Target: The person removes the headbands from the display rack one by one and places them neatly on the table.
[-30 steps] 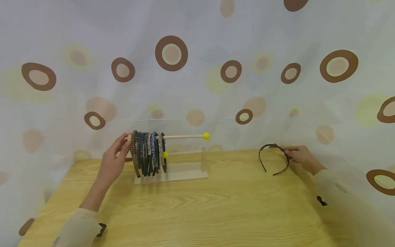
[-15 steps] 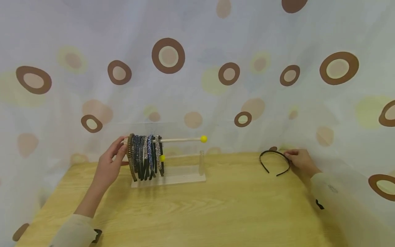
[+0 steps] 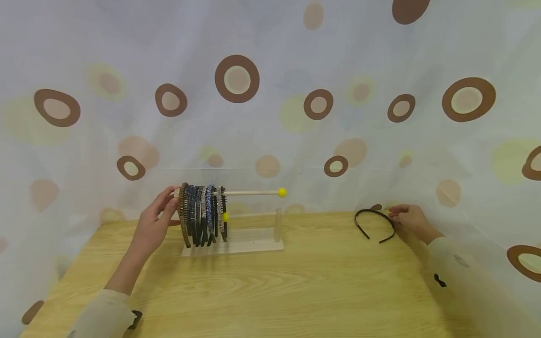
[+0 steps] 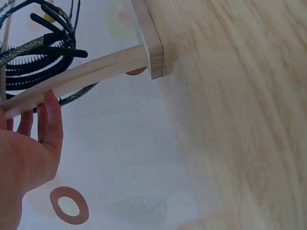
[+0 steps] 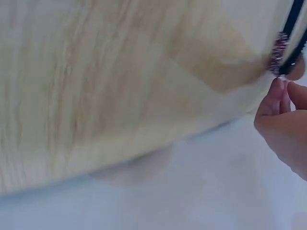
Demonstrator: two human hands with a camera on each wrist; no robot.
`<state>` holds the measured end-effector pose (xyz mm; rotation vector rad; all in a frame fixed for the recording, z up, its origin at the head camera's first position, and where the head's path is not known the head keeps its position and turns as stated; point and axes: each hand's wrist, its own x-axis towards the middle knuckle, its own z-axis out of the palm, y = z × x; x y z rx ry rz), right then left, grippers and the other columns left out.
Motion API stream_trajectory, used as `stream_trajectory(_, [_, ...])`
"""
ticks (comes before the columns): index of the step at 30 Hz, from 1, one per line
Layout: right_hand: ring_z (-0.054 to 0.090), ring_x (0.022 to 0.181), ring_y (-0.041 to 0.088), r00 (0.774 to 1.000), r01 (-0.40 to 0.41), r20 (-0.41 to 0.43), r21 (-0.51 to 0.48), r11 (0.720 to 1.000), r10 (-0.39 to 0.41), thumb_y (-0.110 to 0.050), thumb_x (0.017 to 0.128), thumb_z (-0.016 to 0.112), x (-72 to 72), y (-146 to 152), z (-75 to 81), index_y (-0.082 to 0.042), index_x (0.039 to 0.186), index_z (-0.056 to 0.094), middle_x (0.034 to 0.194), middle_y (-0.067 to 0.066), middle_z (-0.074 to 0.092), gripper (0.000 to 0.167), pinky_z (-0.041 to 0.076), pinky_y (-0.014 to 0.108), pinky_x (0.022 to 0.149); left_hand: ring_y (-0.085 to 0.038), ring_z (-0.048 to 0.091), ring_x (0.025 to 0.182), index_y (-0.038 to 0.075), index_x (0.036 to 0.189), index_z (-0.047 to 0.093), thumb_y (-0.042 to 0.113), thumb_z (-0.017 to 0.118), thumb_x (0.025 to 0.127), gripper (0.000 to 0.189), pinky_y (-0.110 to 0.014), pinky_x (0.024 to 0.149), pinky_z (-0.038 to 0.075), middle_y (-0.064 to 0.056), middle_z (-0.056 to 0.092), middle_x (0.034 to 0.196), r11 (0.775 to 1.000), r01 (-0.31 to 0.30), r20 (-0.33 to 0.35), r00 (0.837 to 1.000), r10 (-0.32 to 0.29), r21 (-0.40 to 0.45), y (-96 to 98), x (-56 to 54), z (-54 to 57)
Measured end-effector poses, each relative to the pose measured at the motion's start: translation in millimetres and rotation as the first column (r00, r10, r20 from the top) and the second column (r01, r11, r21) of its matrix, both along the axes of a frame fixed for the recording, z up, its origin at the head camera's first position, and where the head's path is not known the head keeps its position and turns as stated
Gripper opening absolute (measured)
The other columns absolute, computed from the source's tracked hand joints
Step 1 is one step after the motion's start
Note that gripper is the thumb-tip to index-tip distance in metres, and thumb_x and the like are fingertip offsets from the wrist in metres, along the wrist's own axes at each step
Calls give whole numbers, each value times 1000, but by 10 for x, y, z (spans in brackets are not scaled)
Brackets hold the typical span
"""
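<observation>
My left hand (image 3: 154, 223) grips the wooden end post (image 4: 76, 79) of a headband stand (image 3: 253, 240) on the left part of the table, fingers curled round the post in the left wrist view. Several glittery and toothed headbands (image 3: 204, 213) hang bunched at the left of its rods, close by this hand. On the right, a single thin dark headband (image 3: 374, 211) lies low over the table, its two ends toward me. My right hand (image 3: 412, 220) pinches its right side with the fingertips. Up close, in the right wrist view, glitter (image 5: 278, 50) shows on part of the band.
A rod with a yellow ball end (image 3: 282, 192) reaches right from the bunch; another yellow ball (image 3: 226, 217) sits lower. A clear post (image 3: 277, 225) stands at the base's right end. Behind the wooden table (image 3: 270, 286) hangs a patterned curtain (image 3: 270, 126).
The single headband has tipped from nearly upright to lower and flatter, the right hand staying at its right side. The left hand keeps its hold on the post.
</observation>
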<state>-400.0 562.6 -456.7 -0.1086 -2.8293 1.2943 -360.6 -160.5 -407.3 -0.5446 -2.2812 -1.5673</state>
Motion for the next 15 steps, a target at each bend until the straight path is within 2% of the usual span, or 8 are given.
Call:
stream_trajectory(4, [49, 122, 50, 999, -45, -8, 32, 998, 45, 1, 102, 50, 183, -128, 171, 18, 138, 48, 134, 39, 50, 40, 53, 49, 95, -44, 59, 117, 11, 159, 35, 31, 46, 111, 53, -38, 74, 62, -25, 48, 148, 1000, 20, -5, 1000, -20, -16, 22, -8, -14])
stream_trajectory(7, [48, 124, 51, 996, -83, -38, 72, 994, 86, -4, 104, 50, 247, -298, 398, 16, 140, 48, 137, 38, 48, 41, 51, 54, 96, -43, 60, 116, 11, 159, 35, 32, 46, 111, 54, -36, 74, 62, -24, 48, 148, 1000, 24, -15, 1000, -24, -18, 24, -22, -11])
stream_trajectory(12, [54, 120, 44, 987, -142, -63, 86, 986, 147, -18, 108, 53, 321, -788, 916, 9, 144, 48, 138, 32, 52, 45, 55, 45, 91, -42, 59, 115, 10, 159, 35, 34, 46, 111, 55, -33, 72, 62, -24, 47, 150, 1000, 22, -27, 999, -22, -1, 3, -28, -4])
stream_trajectory(15, [58, 115, 38, 977, -184, -101, 65, 981, 190, -24, 107, 57, 469, -1221, 1185, 2, 142, 53, 134, 26, 58, 44, 57, 36, 84, -42, 59, 115, 10, 159, 36, 34, 46, 111, 55, -33, 71, 62, -24, 46, 150, 1000, 23, -36, 999, -22, 1, -13, -25, -8])
